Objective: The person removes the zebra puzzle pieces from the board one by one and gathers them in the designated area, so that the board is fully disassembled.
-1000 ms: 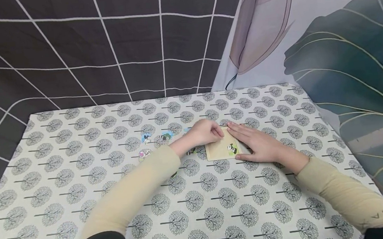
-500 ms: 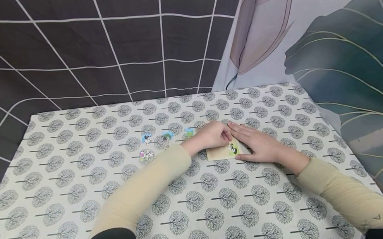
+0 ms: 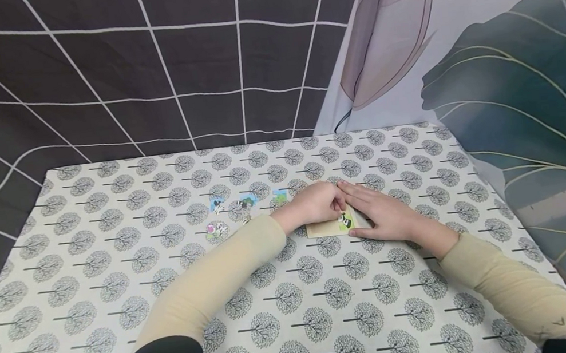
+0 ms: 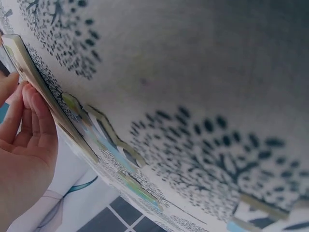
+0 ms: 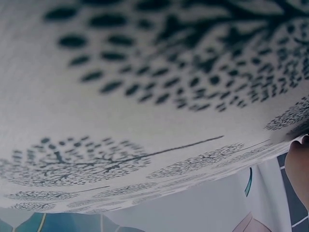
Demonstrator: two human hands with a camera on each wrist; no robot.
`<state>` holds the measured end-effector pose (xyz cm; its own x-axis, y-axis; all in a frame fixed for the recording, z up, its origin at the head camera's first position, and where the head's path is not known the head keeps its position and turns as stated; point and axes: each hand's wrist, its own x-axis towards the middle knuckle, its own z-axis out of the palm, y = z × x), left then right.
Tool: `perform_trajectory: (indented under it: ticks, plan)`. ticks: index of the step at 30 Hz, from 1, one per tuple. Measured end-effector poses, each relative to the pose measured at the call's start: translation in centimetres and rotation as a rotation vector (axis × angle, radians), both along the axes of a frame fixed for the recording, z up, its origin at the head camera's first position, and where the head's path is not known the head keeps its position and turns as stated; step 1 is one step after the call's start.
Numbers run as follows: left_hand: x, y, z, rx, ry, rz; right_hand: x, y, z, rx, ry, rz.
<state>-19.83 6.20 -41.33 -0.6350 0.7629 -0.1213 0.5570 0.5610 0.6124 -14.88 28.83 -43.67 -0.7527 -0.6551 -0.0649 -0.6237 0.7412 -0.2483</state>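
A small pale wooden puzzle board (image 3: pixel 321 230) lies on the patterned cloth, with a panda picture piece (image 3: pixel 345 222) at its lower right corner. Over the board's upper part is my left hand (image 3: pixel 315 202), fingers curled and fingertips down beside the panda. Whether a piece is pinched beneath them is hidden. The left wrist view shows those curled fingers (image 4: pixel 41 113) against the face of the board (image 4: pixel 30 72). My right hand (image 3: pixel 381 212) rests with straight, spread fingers along the board's right edge; only a sliver of a hand (image 5: pixel 298 171) appears in the right wrist view.
Left of the board lie several loose picture pieces, among them a blue one with a black-and-white animal (image 3: pixel 217 205), a blue-green one (image 3: pixel 280 196) and a pink-and-white one (image 3: pixel 216 229). The tree-print cloth (image 3: pixel 285 297) covers the table; a dark grid curtain (image 3: pixel 198 59) hangs behind.
My left hand has shifted right and slightly down across the board, coming close to the panda piece. More loose pieces show behind its wrist. The right hand stays in place.
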Motion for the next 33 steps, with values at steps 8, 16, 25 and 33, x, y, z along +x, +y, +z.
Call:
perform_trajectory:
  ticks: [8, 16, 25, 33]
  plan:
    - [0.16, -0.07, 0.13, 0.005, 0.002, -0.028, -0.05, -0.09, -0.07, 0.005, 0.003, 0.004]
    - [0.34, 0.02, 0.27, -0.014, 0.009, -0.018, -0.02, -0.11, -0.03, 0.009, -0.003, 0.001]
    - [0.42, 0.04, 0.47, 0.030, -0.048, 0.035, 0.05, -0.11, 0.00, 0.014, 0.007, 0.002]
    - [1.02, 0.32, 0.79, 0.071, -0.104, 0.139, 0.04, -0.16, 0.10, 0.034, 0.008, -0.003]
